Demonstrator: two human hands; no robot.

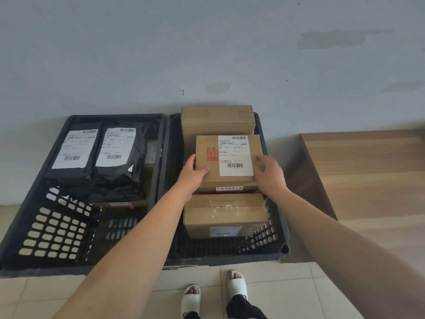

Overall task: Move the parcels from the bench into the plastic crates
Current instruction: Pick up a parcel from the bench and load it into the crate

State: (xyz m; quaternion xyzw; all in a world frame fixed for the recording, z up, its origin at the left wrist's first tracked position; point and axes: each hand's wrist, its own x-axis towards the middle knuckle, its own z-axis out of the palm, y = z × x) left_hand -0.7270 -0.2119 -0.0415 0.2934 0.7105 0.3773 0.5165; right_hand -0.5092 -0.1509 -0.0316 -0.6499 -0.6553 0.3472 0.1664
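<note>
A cardboard parcel [208,166] with a white shipping label and red print sits on top of other boxes in the right black crate [277,233]. My left hand [192,173] grips its left near corner, thumb on top. My right hand [270,174] holds its right near corner with curled fingers. Beneath and in front lies a taped cardboard box [226,215]; behind stands another brown box [217,118]. The left black crate [55,229] holds two black poly mailers [73,148] [120,155] with white labels, lying over a box.
The wooden bench [368,171] stands to the right of the crates, its visible top bare. A pale wall runs behind the crates. The crates sit on a tiled floor [299,293], and my feet in white slippers [236,286] stand just in front.
</note>
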